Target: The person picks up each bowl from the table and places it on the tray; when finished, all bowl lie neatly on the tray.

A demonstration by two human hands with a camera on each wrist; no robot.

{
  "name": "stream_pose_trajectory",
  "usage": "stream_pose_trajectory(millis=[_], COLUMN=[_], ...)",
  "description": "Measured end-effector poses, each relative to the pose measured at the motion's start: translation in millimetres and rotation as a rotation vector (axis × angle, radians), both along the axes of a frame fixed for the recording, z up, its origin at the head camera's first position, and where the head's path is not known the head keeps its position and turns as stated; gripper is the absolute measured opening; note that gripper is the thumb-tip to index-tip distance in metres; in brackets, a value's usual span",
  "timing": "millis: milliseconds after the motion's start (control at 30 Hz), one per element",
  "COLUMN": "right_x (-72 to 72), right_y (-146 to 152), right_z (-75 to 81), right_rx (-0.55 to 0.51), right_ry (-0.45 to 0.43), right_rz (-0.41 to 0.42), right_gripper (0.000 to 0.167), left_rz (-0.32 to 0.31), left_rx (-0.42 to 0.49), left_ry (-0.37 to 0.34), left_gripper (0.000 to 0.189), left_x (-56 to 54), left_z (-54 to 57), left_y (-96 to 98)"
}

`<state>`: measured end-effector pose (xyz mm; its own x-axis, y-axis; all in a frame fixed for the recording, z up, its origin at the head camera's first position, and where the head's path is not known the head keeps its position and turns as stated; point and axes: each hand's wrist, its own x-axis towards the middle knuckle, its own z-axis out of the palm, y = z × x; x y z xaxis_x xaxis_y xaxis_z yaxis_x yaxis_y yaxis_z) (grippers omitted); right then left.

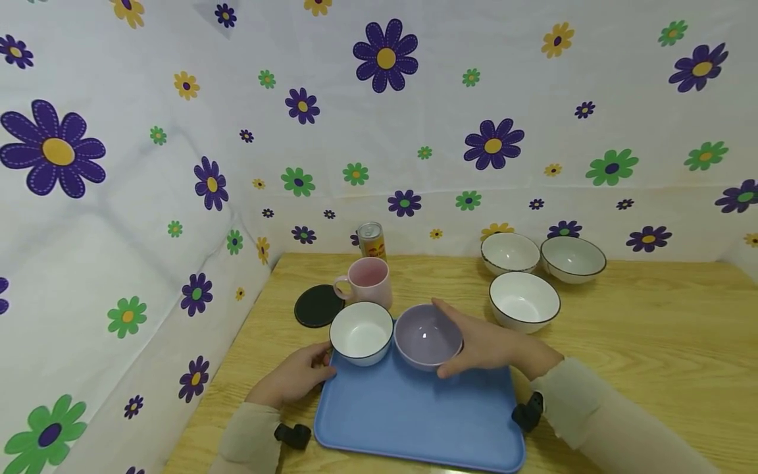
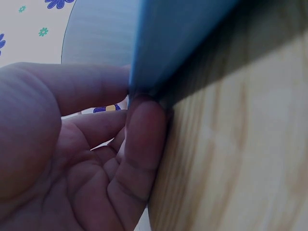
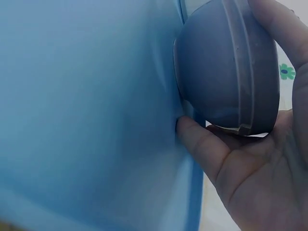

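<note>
A light purple bowl [image 1: 425,336] is at the far middle of the blue tray [image 1: 414,411]. My right hand [image 1: 482,339] holds this bowl from its right side, thumb at the near rim and fingers round the back. In the right wrist view, one fingertip reaches down beside the bowl's foot to the tray. A white bowl [image 1: 361,332] with a dark rim stands on the tray's far left corner, just left of the purple one. My left hand [image 1: 296,375] grips the tray's left edge near that corner, with curled fingers low by the table in the left wrist view.
Behind the white bowl stand a pink mug [image 1: 370,283], a black round coaster [image 1: 318,306] and a drink can [image 1: 372,240]. Three more white bowls, the nearest one [image 1: 524,301] among them, stand close behind my right forearm. A flowered cloth hangs behind the wooden table [image 1: 651,342].
</note>
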<state>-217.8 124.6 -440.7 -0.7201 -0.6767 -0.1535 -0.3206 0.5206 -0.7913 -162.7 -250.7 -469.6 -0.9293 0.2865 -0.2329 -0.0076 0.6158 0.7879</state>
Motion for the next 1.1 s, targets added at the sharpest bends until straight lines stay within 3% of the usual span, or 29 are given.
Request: stream_pose_trajectory(millis=[167, 333, 467, 633, 800, 933, 1100], right_x=[2.9, 13.4, 23.0, 29.6, 28.6, 24.2, 10.5], right_y=[3.5, 14.4, 26.0, 43.8, 63.1, 79.4, 104.5], right_z=[-3.8, 1.8, 15.3, 32.7, 45.0, 45.5, 35.9], right_rx=[0.007, -0.009, -0.049, -0.111, -0.193, -0.161, -0.108], right_ry=[-0.048, -0.036, 0.027, 0.177, 0.329, 0.416, 0.45], right_rz=[-0.019, -0.062, -0.099, -0.153, -0.261, -0.385, -0.573], right_gripper=[0.127, 0.118, 0.101, 0.072, 0.052, 0.043, 0.057], left_rz=[0.008, -0.016, -0.026, -0.021, -0.018, -0.027, -0.024], left_rx=[-0.002, 0.003, -0.009, -0.004, 0.011, 0.009, -0.004], left_ry=[-0.016, -0.011, -0.001, -0.001, -0.004, -0.002, 0.004], left_gripper=[0.052, 0.053, 0.053, 0.053, 0.053, 0.051, 0.05], left_x=[1.8, 2.6, 1.3, 0.2, -1.2, -1.7, -1.8], left_z=[-3.1, -3.3, -2.0, -0.5, -0.4, -1.6, -2.2], left_y=[-0.1, 1.9, 2.7, 1.8, -1.0, -2.7, -2.9])
